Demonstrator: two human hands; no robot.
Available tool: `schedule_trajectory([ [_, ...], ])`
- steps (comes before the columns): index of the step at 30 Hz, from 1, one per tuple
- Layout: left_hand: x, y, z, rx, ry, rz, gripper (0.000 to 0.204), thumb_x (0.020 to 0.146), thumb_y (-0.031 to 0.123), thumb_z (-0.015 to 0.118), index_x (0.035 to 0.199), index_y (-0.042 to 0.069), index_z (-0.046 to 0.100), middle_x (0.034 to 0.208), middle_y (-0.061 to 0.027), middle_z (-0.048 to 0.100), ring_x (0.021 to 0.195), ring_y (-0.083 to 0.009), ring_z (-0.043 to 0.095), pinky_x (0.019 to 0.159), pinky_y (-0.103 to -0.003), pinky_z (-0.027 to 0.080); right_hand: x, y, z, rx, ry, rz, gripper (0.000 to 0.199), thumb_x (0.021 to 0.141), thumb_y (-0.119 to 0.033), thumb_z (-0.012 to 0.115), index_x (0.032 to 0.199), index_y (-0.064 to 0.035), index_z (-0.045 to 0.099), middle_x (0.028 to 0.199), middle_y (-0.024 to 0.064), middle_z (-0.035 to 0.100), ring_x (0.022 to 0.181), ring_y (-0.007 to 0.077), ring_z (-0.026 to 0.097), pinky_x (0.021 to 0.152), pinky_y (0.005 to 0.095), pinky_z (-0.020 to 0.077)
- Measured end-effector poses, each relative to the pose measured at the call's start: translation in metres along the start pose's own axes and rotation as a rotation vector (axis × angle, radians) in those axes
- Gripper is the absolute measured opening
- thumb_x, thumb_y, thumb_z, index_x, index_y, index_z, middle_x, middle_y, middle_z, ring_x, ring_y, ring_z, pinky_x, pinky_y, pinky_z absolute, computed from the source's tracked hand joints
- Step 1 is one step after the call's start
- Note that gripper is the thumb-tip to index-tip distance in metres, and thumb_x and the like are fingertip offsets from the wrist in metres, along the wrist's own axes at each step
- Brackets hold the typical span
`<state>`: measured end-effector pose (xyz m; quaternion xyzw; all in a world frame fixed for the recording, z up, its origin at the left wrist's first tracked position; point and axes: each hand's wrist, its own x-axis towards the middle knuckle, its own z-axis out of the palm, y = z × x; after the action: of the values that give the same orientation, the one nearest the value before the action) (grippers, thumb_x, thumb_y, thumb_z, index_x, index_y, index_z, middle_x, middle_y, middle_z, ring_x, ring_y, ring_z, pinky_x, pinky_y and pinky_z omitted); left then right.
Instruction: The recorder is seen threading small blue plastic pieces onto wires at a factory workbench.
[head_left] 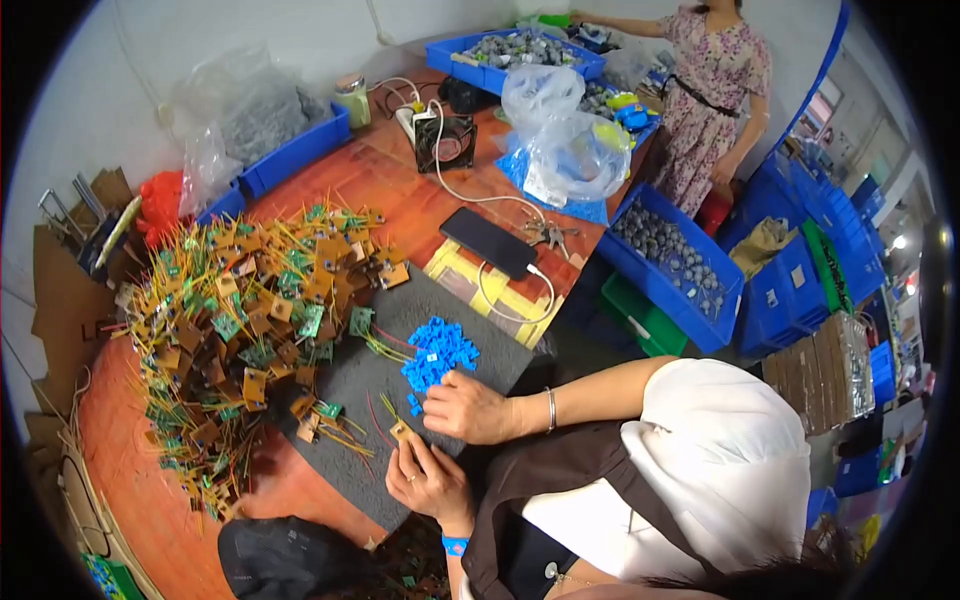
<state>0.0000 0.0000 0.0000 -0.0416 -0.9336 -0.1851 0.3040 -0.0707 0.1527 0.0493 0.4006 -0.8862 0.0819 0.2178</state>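
Note:
My left hand is closed on a small brown circuit board. Thin red and yellow-green wires stick up from that board. Close beside it, my right hand has its fingers curled together at the near edge of a heap of small blue plastic parts; whatever is between those fingertips is hidden. Both hands are over a dark grey mat. A few wired boards lie on the mat left of my hands, and a green board with wires sits by the blue heap.
A large pile of wired brown and green boards covers the table's left side. Beyond the mat are a black phone on a cable, a small fan and plastic bags. Blue bins stand at right, near another person.

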Motion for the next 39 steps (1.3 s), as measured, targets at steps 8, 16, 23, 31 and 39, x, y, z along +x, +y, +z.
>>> schedule_trajectory([
  [8, 0.004, -0.019, -0.010, 0.054, 0.044, 0.045, 0.033, 0.090, 0.014, 0.064, 0.120, 0.001, 0.071, 0.121, -0.0134, 0.067, 0.112, -0.0341, 0.061, 0.098, -0.046, 0.046, 0.017, -0.013, 0.010, 0.063, 0.079, -0.001, 0.010, 0.079, -0.020, 0.062, 0.075, -0.0110, 0.060, 0.082, 0.0031, 0.059, 0.092, 0.0209, 0.057, 0.081, 0.0352, 0.0414],
  [16, 0.000, -0.021, -0.005, 0.020, 0.051, 0.033, 0.033, 0.090, 0.013, 0.062, 0.119, -0.001, 0.070, 0.122, -0.0162, 0.066, 0.112, -0.0375, 0.060, 0.097, -0.049, 0.046, 0.013, -0.013, 0.023, 0.095, 0.149, 0.019, 0.009, 0.080, -0.019, 0.060, 0.073, -0.0121, 0.061, 0.081, 0.0026, 0.059, 0.094, 0.0205, 0.057, 0.084, 0.0351, 0.0406],
  [23, 0.009, -0.017, -0.013, 0.107, 0.130, 0.144, 0.029, 0.099, 0.026, 0.061, 0.120, 0.011, 0.073, 0.115, -0.0095, 0.071, 0.102, -0.0298, 0.067, 0.088, -0.043, 0.051, 0.015, -0.015, 0.033, 0.129, 0.190, 0.017, 0.012, 0.080, -0.019, 0.060, 0.071, -0.0120, 0.062, 0.079, 0.0026, 0.059, 0.092, 0.0205, 0.057, 0.085, 0.0359, 0.0403],
  [31, 0.005, -0.019, -0.008, 0.061, 0.006, 0.062, 0.035, 0.096, 0.016, 0.060, 0.128, 0.003, 0.067, 0.123, -0.0127, 0.065, 0.113, -0.0330, 0.060, 0.098, -0.046, 0.045, 0.017, -0.012, 0.031, 0.119, 0.149, 0.054, 0.009, 0.080, -0.019, 0.061, 0.074, -0.0125, 0.061, 0.079, 0.0022, 0.057, 0.091, 0.0204, 0.056, 0.081, 0.0352, 0.0399],
  [39, 0.001, -0.025, -0.006, 0.067, 0.008, 0.056, 0.032, 0.098, 0.016, 0.058, 0.125, 0.002, 0.067, 0.125, -0.0157, 0.065, 0.114, -0.0353, 0.060, 0.100, -0.049, 0.045, 0.019, -0.016, 0.035, 0.140, 0.149, 0.080, 0.010, 0.079, -0.021, 0.062, 0.072, -0.0128, 0.062, 0.079, 0.0012, 0.059, 0.091, 0.0194, 0.056, 0.083, 0.0347, 0.0391],
])
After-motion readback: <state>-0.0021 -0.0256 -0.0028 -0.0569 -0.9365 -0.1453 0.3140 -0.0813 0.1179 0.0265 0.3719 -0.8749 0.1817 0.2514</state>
